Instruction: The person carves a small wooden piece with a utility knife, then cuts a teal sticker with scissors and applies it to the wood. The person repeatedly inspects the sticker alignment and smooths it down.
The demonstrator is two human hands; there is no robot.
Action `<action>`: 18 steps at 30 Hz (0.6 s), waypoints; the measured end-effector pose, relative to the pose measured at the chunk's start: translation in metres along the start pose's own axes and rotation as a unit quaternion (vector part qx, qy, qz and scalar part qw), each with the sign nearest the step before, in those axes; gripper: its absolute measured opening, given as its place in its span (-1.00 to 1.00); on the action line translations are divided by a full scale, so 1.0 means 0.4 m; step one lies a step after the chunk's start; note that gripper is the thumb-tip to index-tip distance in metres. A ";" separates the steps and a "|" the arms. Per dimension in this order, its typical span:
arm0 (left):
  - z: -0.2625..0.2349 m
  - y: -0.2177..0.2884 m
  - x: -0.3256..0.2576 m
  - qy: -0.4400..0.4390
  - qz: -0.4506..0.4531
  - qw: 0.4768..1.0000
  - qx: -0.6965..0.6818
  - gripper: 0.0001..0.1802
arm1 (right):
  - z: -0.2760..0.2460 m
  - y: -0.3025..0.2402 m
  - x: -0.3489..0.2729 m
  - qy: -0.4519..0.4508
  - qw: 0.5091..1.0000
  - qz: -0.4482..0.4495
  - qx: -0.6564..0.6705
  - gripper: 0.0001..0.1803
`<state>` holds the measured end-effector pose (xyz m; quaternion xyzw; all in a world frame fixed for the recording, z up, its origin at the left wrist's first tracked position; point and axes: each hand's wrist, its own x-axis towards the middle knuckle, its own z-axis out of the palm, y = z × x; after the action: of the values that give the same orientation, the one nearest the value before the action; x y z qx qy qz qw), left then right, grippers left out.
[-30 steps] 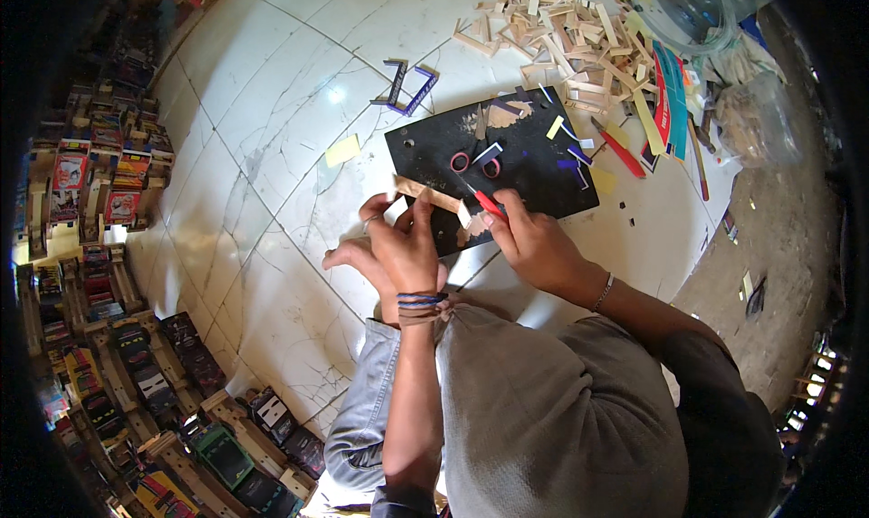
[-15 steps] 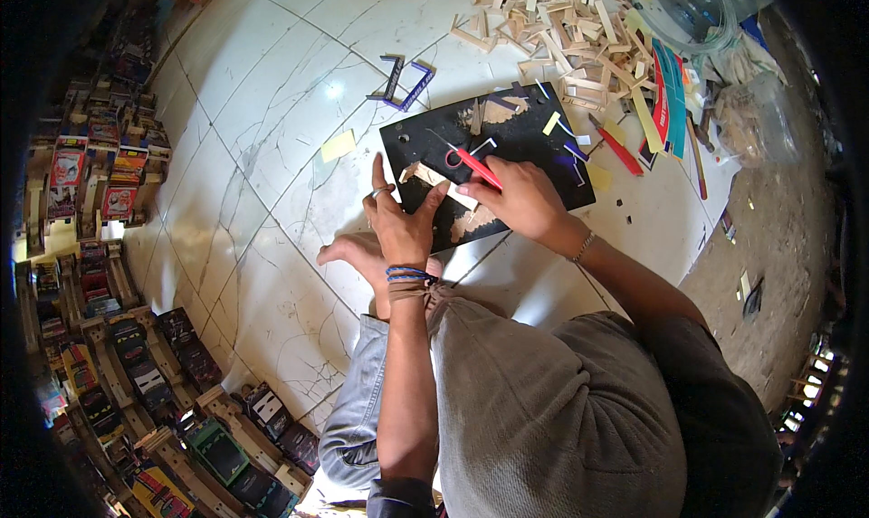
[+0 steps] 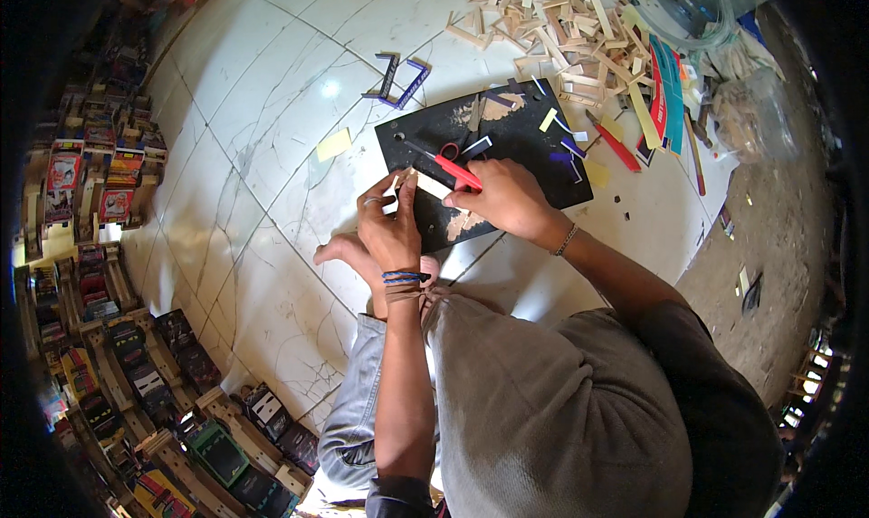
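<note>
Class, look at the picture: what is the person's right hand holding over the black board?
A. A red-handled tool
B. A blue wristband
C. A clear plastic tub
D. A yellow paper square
A: the right hand grips a red-handled tool over the black board.

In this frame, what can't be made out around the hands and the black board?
- Head view: the wooden strip under the left hand; fingers hide its near end.
- Red-handled cutter: its rear is hidden in the right hand, and the tip is too small to read.
- Black board: both hands cover its near edge.
</note>
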<state>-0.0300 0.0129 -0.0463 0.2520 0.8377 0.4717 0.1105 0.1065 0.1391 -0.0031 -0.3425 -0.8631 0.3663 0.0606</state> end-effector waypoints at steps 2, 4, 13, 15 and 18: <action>0.004 0.022 -0.009 0.056 -0.019 0.998 -0.025 -0.65 | 0.000 0.002 -0.003 0.001 1.000 -0.001 -0.011 -0.61; -0.018 0.038 -0.035 0.076 -0.015 0.994 0.077 -0.65 | 0.003 0.000 -0.007 0.007 1.000 0.006 -0.020 -0.61; -0.021 0.032 -0.063 0.084 0.223 0.945 0.223 -0.78 | 0.007 -0.018 -0.018 -0.012 0.999 0.031 0.040 -0.61; -0.014 0.018 -0.063 0.077 0.212 0.950 0.214 -0.76 | 0.009 -0.022 -0.020 -0.018 0.997 0.026 0.064 -0.61; -0.009 0.001 -0.066 0.066 0.233 0.949 0.202 -0.74 | 0.013 -0.023 -0.023 -0.028 0.995 0.024 0.095 -0.61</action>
<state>-0.0090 -0.0034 -0.0455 0.4252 0.8389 0.3211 -0.1112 0.1067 0.1255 0.0010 -0.3449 -0.8173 0.4576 0.0601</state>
